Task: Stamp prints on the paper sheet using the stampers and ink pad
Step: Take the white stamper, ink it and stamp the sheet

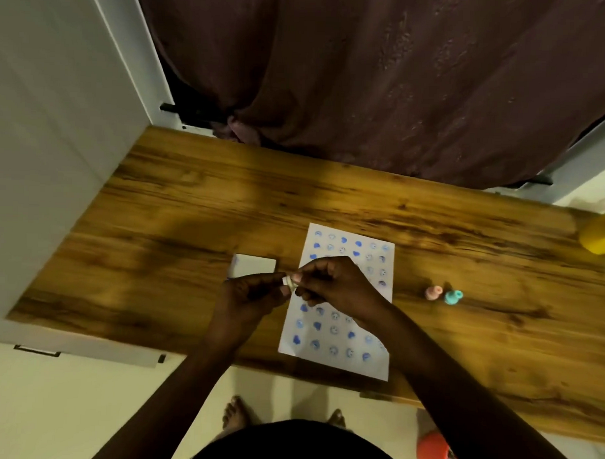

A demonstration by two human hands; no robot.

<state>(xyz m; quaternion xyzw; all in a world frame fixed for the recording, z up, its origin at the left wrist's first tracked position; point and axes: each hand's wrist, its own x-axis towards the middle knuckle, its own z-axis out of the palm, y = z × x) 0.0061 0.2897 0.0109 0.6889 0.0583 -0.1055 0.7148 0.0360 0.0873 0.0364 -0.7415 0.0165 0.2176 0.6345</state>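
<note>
A white paper sheet (338, 333) covered with rows of blue prints lies on the wooden table (192, 205). Above the sheet's left edge my left hand (247, 296) and my right hand (333, 282) meet, both pinching a small pale stamper (289, 282) between their fingertips. A white ink pad box (253, 266) with its lid shut rests just left of the sheet, behind my left hand. A pink stamper (433, 292) and a teal stamper (452, 296) stand on the table to the right of the sheet.
A yellow container (601, 233) sits at the table's far right edge. A dark brown curtain (385, 81) hangs behind the table and a white cabinet (47, 134) stands at the left. An orange object (434, 453) lies on the floor near my feet.
</note>
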